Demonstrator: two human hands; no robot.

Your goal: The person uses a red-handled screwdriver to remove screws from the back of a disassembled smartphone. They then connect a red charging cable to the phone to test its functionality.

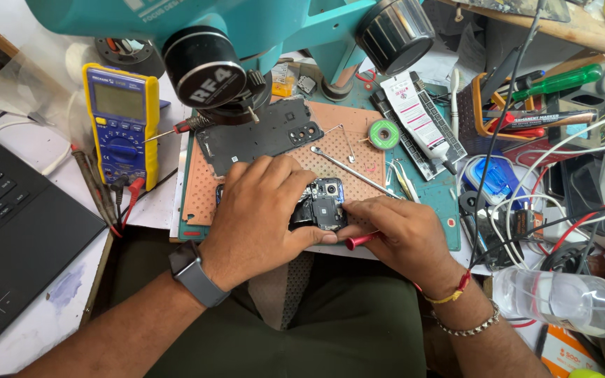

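An opened smartphone (322,203) lies on the perforated work mat (358,150), its inner boards and camera modules exposed. My left hand (257,213) lies over the phone's left part and grips it, thumb along its near edge. My right hand (397,231) pinches a red-handled screwdriver (362,240) at the phone's right edge. The tool's tip is hidden by my fingers. A dark back cover (260,136) rests on the mat just beyond my left hand.
A teal microscope (246,42) hangs over the mat. A yellow multimeter (120,122) and laptop (8,231) sit left. Metal tweezers (348,171), a solder-wick reel (384,133) and a white tube (418,115) lie behind. Tangled cables (547,203) and a plastic bottle (568,301) crowd the right.
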